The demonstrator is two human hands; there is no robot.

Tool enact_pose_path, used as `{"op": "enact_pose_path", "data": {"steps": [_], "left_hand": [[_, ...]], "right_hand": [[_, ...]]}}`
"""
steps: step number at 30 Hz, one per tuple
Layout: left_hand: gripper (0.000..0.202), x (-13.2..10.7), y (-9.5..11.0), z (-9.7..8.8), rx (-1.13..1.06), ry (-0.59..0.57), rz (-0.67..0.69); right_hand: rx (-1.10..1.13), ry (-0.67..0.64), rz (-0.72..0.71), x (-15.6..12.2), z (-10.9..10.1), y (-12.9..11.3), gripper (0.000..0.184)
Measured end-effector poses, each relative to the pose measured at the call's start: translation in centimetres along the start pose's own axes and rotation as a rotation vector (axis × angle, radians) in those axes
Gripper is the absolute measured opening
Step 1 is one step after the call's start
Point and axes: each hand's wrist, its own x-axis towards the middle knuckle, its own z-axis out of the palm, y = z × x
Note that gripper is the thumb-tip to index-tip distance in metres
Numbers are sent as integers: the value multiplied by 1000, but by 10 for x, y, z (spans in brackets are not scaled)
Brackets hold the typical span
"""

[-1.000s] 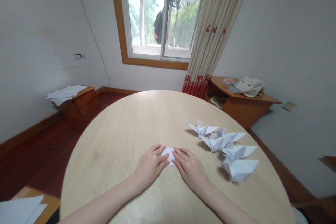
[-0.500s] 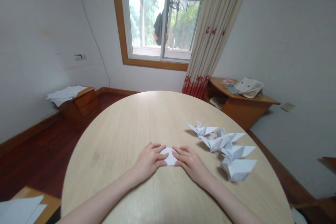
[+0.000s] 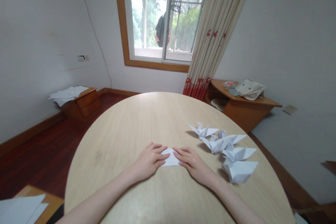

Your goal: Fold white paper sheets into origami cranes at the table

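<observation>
A small folded piece of white paper (image 3: 170,158) lies on the round wooden table (image 3: 126,122) in front of me. My left hand (image 3: 151,159) holds its left side, with fingers and thumb resting over that edge. On the opposite side, my right hand (image 3: 191,161) holds the right edge in the same way. Fingertips hide both ends of the paper, and only its middle shows between them. To the right of my right hand stand several folded white paper cranes (image 3: 239,172), grouped in a slanting row with their wings spread.
A low wooden cabinet (image 3: 88,103) with papers on top stands at the far left. Behind the table on the right, a corner desk (image 3: 244,108) carries a light cloth bag (image 3: 250,89). White sheets (image 3: 21,210) lie on a wooden surface at lower left.
Both thumbs have shifted slightly outward and away from the paper's lower edge, so more of that edge shows. The view has moved a little; the cranes stay where they stood.
</observation>
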Motion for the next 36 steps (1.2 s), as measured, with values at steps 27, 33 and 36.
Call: {"op": "enact_pose_path", "data": {"steps": [27,33,36], "left_hand": [[24,-4,28,-1,280,125,86],[22,-3,24,-2,310,134,75],[22,-3,23,-3,320,159,70]], "right_hand": [[-189,109,-25,-5,8,-14,42],[-191,97,-14,-6,7,-18,39],[-192,121,-29,-6,5,-21,36]]}}
